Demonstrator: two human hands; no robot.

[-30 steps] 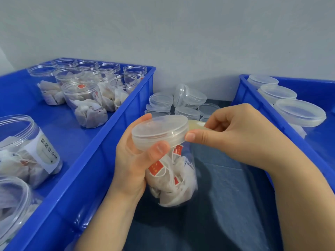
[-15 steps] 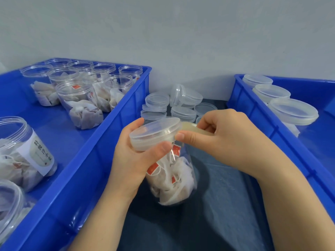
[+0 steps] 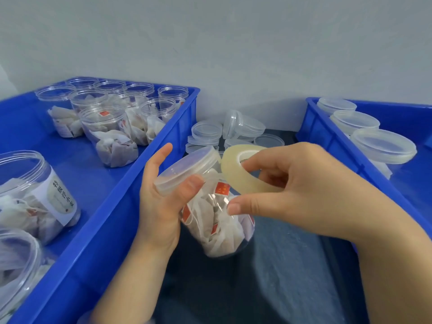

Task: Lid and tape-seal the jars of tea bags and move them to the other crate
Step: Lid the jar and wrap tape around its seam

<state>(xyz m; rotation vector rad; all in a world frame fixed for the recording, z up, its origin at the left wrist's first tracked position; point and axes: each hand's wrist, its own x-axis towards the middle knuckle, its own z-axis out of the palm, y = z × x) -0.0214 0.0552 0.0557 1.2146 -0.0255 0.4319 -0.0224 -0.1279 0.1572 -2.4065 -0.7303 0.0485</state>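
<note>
Cloth (image 3: pixel 280 277), dark blue, covers the surface nearest the camera, between two blue crates. Above it the left hand (image 3: pixel 159 206) grips a clear jar (image 3: pixel 217 225) of tea bags, tilted with its top toward the left. The thumb is pressed against the rim of the fitted lid (image 3: pixel 187 169), the palm is wrapped round the jar's side, and the index finger points up past the lid. The right hand (image 3: pixel 299 197) holds a tape roll (image 3: pixel 236 169) just beside the lid, fingers hooked through its core and the thumb stretched out below, across the jar's front. Beyond lie loose lids (image 3: pixel 207 132). The left crate (image 3: pixel 131 178) holds open jars (image 3: pixel 109 136); the right crate (image 3: pixel 327 141) holds lidded jars (image 3: pixel 383 148).
</note>
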